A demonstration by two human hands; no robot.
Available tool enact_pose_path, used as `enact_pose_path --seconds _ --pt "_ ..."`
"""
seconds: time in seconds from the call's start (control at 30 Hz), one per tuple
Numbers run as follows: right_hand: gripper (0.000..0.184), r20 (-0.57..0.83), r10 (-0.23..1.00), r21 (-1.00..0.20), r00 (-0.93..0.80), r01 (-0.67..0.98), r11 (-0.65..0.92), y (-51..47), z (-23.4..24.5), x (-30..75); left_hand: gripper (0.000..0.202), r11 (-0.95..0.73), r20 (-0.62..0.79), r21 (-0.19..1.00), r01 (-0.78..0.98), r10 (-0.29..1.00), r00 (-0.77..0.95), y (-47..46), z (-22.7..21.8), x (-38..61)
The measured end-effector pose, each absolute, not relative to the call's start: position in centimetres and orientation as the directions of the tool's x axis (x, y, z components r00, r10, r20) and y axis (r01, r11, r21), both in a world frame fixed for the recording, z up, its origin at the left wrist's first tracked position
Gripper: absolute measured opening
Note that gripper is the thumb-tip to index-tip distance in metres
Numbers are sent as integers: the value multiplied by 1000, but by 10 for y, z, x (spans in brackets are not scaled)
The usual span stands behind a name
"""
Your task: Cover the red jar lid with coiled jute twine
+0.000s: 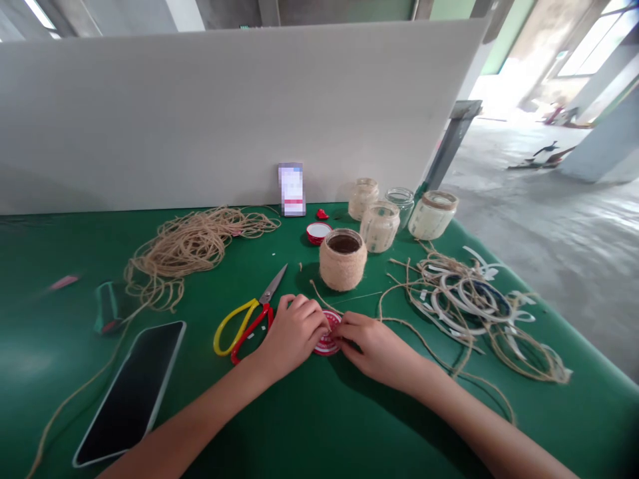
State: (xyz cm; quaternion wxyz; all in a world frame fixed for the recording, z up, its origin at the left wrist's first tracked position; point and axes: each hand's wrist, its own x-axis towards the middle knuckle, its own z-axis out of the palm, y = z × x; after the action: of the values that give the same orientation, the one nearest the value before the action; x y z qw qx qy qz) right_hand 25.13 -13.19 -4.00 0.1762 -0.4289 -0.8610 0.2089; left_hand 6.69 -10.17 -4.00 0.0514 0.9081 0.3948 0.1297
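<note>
Holding left hand (298,326) and right hand (372,341) bent over the red lid (327,346), flat on the surface (319,419), nearer than the wrapped jar (342,271); touching from left and right equally, leaving unclear anything pinched.

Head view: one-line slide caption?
Left hand and right hand at a patterned red disc, scissors alongside, fibre-wrapped jar just beyond, on a green tabletop.
</note>
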Motion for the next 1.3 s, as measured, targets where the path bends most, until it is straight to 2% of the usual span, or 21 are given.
enact_pose_path --seconds 0.23,0.53,0.67,0.73,0.83,0.93,1.07,1.2,1.3 --pt "16 124 809 -488 -574 675 553 -132 -41 252 7 -606 175 338 720 792 585 -98 -37 62" --pt "17 120 809 -501 -575 668 549 -132 -42 252 14 -571 136 311 760 818 559 -97 -36 68" --pt "19 112 813 -510 -572 669 541 -132 -40 253 17 -577 94 373 727 803 589 -89 -27 63" --pt "19 112 813 -506 -571 671 541 -132 -40 253 25 -616 90 436 656 755 650 -87 -22 57" --pt "17 120 811 -497 -572 673 548 -132 -39 252 56 -662 17 495 563 655 755 -87 -18 48" --pt "15 123 820 -483 -559 688 542 -132 -39 252 67 -701 -18 449 554 613 790 -91 -18 46" --pt "14 118 849 -420 -514 749 512 -132 -38 253 56 -753 29 319 575 615 788 -96 -20 50" --pt "13 130 865 -299 -485 813 500 -131 -37 254 60 -702 56 140 699 710 702 -106 -24 57" --pt "14 130 859 -262 -495 818 512 -130 -37 255 54 -607 107 50 793 793 600 -116 -29 65"
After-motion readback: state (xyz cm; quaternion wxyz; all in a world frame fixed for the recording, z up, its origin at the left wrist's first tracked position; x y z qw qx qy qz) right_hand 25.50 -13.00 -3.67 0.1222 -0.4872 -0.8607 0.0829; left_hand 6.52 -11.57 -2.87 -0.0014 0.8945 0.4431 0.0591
